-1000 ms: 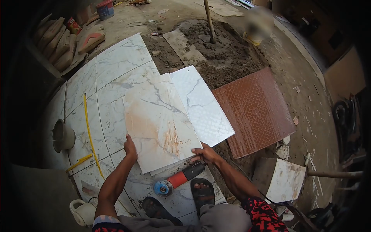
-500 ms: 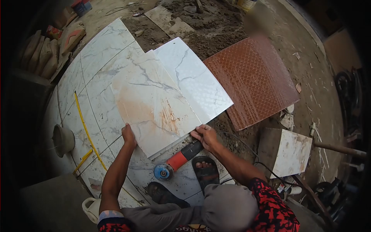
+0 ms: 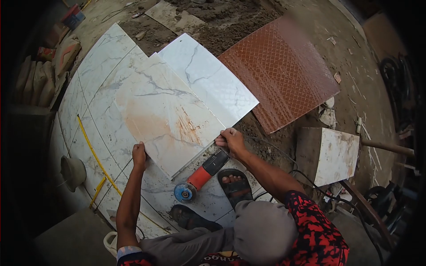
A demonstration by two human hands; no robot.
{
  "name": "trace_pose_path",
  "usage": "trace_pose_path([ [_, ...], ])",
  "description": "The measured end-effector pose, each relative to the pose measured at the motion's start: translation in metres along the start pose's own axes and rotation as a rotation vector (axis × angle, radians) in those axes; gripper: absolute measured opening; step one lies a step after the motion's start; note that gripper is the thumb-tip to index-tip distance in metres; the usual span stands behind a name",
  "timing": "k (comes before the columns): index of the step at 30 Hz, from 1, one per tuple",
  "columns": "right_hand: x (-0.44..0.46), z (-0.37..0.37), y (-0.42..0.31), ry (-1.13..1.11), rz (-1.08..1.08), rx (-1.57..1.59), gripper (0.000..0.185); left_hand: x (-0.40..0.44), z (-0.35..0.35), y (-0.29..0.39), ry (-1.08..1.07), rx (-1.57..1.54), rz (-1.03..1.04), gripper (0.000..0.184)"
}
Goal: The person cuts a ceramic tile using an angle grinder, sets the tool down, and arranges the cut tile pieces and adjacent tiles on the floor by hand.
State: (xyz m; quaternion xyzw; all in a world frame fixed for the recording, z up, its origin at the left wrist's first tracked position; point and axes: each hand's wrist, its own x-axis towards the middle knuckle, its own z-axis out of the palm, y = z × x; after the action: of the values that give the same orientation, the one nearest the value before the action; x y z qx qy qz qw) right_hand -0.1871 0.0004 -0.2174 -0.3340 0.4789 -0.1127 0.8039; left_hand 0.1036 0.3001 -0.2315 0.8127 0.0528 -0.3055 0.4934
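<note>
Both hands hold a marble-patterned tile (image 3: 162,104) with grey veins and brown stains. My left hand (image 3: 139,154) is closed on its near left edge. At its near right corner, my right hand (image 3: 232,140) grips with bent fingers. The stained tile partly overlaps a cleaner white veined tile (image 3: 199,66). Below my right hand, a red and black angle grinder (image 3: 201,176) with a blue disc lies on the tiled floor, close to my sandalled feet.
A brown textured tile (image 3: 284,75) lies at the right. Yellow measuring tape (image 3: 94,154) and a bucket (image 3: 73,170) are at the left. A white-faced block (image 3: 335,155) and a black cable (image 3: 330,196) are at the right. Loose soil (image 3: 226,24) lies beyond.
The camera view has shifted slightly, so most of the scene sits a little further left and higher. Both hands keep hold of the same tile, which has barely moved.
</note>
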Motion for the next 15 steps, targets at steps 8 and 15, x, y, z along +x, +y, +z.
trace_pose_path([
  [8,-0.001,-0.005,-0.003,-0.003,-0.012,-0.109,0.016,-0.006,0.0,0.019,-0.064,0.125,-0.044,0.029],
  [15,0.001,-0.008,-0.002,-0.02,0.009,-0.083,0.015,0.001,-0.01,0.022,-0.204,0.209,-0.096,0.032],
])
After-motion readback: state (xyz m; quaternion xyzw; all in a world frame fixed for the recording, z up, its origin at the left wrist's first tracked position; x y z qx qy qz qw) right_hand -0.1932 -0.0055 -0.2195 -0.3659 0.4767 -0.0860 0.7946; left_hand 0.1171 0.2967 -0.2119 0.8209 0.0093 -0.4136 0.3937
